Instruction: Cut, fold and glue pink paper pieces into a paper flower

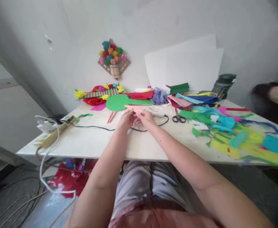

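As my left hand (128,118) and right hand (146,118) pinch this pink strip (135,110) mid-frame, it looks unfinished; pink sticks (111,117) lie left of centre, apparently done.

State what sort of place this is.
Probably a handicraft workspace, though whether at home or in a workshop I cannot tell. Scissors and scattered coloured scraps lie on the table, and a colourful flower decoration hangs on the wall.

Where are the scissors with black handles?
In the head view, the scissors lie on the table, between the right hand and the crumpled green paper.
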`<state>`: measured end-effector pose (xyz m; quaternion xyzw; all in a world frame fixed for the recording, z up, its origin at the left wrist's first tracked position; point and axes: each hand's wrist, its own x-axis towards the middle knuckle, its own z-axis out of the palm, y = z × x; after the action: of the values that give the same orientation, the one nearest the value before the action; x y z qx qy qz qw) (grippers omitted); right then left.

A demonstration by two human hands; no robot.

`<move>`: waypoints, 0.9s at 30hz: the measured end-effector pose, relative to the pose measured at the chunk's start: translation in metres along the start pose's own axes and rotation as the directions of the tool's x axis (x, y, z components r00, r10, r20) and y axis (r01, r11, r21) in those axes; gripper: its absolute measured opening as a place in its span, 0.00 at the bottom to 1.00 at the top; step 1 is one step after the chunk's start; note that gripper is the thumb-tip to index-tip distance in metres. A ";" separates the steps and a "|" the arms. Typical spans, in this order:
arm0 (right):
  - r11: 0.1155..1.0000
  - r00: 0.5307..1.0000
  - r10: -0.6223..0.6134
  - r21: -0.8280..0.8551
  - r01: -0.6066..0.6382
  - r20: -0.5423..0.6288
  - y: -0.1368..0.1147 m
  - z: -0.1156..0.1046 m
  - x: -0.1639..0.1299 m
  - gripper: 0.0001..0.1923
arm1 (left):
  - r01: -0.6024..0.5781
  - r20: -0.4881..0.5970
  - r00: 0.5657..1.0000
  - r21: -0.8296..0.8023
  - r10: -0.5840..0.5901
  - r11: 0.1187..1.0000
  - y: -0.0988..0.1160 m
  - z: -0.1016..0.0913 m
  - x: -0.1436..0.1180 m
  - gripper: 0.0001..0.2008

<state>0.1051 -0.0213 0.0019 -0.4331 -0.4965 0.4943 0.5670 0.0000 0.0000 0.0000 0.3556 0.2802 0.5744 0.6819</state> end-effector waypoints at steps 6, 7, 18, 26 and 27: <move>0.993 0.997 -0.081 -0.088 0.081 -0.004 0.007 -0.004 0.002 0.07 | -0.032 0.038 0.999 0.003 0.032 0.999 -0.001 0.003 -0.002 0.03; 0.990 0.996 -0.093 -0.104 0.092 -0.006 0.007 -0.004 0.002 0.07 | -0.038 0.042 0.998 0.001 0.038 0.999 -0.001 0.003 -0.002 0.03; 0.978 0.988 -0.155 -0.145 0.150 -0.024 0.004 -0.004 -0.002 0.08 | -0.110 0.006 0.994 -0.073 0.111 0.991 0.000 0.003 -0.001 0.04; 0.973 0.989 -0.143 -0.190 0.133 -0.040 0.000 -0.006 -0.007 0.09 | -0.108 -0.020 0.994 -0.086 0.106 0.990 0.004 -0.009 0.003 0.04; 0.970 0.989 -0.143 -0.204 0.132 -0.041 -0.001 -0.007 -0.008 0.09 | -0.100 -0.030 0.995 -0.085 0.098 0.991 0.005 -0.011 0.004 0.04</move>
<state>0.1118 -0.0290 0.0005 -0.4663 -0.5567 0.3890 0.5669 -0.0105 0.0061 -0.0022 0.3320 0.2460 0.6236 0.6636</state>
